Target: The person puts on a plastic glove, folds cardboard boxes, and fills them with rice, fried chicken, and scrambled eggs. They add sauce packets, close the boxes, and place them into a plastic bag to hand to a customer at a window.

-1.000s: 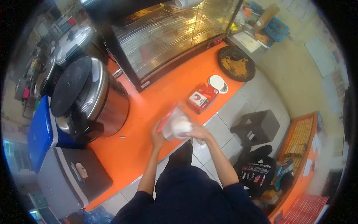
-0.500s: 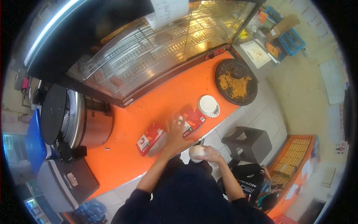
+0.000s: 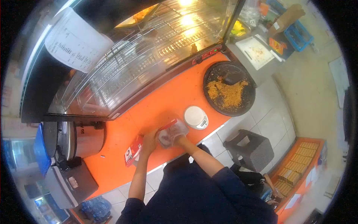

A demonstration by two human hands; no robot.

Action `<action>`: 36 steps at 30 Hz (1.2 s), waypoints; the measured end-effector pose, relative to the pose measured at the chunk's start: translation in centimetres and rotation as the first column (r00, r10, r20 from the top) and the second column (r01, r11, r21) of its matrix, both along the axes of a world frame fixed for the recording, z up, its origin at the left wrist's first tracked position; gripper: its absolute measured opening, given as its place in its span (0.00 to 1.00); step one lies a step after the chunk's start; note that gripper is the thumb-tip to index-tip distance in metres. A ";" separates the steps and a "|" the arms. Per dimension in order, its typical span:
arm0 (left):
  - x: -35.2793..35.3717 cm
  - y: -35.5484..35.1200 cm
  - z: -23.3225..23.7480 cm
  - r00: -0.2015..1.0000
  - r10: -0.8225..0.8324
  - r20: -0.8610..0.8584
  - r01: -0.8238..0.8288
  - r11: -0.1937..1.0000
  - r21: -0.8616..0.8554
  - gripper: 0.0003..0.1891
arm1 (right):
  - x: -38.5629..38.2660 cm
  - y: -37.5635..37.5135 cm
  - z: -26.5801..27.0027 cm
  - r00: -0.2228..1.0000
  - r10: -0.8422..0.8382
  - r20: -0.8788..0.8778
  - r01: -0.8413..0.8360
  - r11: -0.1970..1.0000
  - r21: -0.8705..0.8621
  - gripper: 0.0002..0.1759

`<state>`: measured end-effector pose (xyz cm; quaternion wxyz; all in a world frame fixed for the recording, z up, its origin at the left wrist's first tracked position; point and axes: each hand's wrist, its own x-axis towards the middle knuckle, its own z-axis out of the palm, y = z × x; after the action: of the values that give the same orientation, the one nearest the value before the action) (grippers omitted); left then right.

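Observation:
On the orange counter, my left hand grips the near left side of an open red cardboard box. My right hand, in a clear plastic glove, reaches over the same box, fingers bent downward and partly hidden. Beneath it a white mound, which looks like rice, shows in the box. A second red box stands just left of my left hand, with something whitish at its near edge. Beyond my right hand lies a round white kitchen scale.
A large stone mortar holds orange-brown crumbs and a pestle. A glass display case runs along the back. A big rice cooker stands left. On the floor at right is a grey stool; another person's arm is near it.
My right hand has brought the white ball from the counter's front edge up over the right-hand red box. My left hand went from spread above the boxes to gripping that box. The view shifted.

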<state>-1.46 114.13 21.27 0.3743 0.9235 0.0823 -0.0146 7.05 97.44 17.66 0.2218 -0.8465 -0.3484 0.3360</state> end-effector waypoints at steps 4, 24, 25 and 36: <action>0.5 -0.5 -0.6 0.981 0.195 -0.015 -0.195 0.981 0.008 0.18 | -2.1 0.7 -5.4 0.985 0.014 0.174 -0.021 0.999 0.042 0.39; 10.0 1.9 10.2 0.402 0.814 0.420 -0.890 0.455 -0.031 0.41 | 37.8 -15.8 15.8 0.770 -0.592 0.239 0.196 0.575 0.795 0.15; 11.6 6.2 10.0 0.087 0.837 0.540 -0.842 0.351 -0.409 0.37 | 36.2 -15.6 15.3 0.821 -0.548 0.159 0.238 0.583 0.777 0.15; 13.3 11.6 8.2 -0.173 0.711 0.682 -0.910 0.150 -0.387 0.18 | 19.3 -12.9 8.6 1.000 -0.017 0.018 0.007 0.889 0.457 0.11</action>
<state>11.84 125.76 29.47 0.1707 0.5816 0.4889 0.6274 26.40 84.55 26.26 0.4131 -0.7761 -0.4149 0.2342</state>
